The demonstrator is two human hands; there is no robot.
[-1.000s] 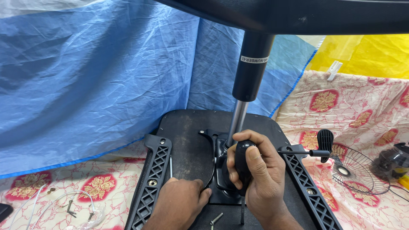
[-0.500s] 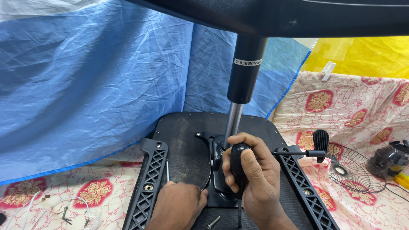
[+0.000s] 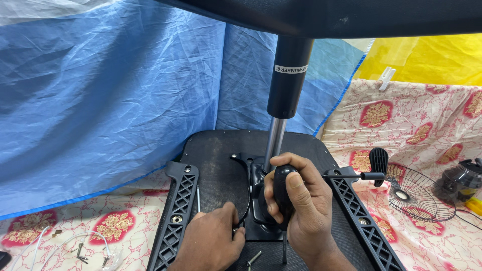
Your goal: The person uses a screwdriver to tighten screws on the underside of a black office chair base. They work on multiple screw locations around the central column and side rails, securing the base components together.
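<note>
— So, what's the right hand [image 3: 301, 203] doing?
— It's closed tight round a black screwdriver handle [image 3: 282, 193], with the thin shaft [image 3: 284, 247] running straight down below the fist onto the seat underside [image 3: 216, 160].
— And the left hand [image 3: 213, 241]?
— It rests on the seat just left of the metal plate [image 3: 253, 200], fingers curled at the plate's edge. Whether it pinches anything, I cannot tell.
— Where does the plate sit?
— In the middle of the upturned seat, at the foot of the gas column [image 3: 281, 115], which rises to the chair base [image 3: 341, 15] overhead.
— What else lies around?
— Two black armrest brackets [image 3: 175, 216] flank the seat, a lever [image 3: 369, 173] sticks out to the right, and a loose screw [image 3: 253, 258] lies near the wrists. A wire fan guard [image 3: 424, 193] sits on the patterned cloth [image 3: 401, 115], well apart on the right; blue sheet [image 3: 110, 100] hangs behind.
</note>
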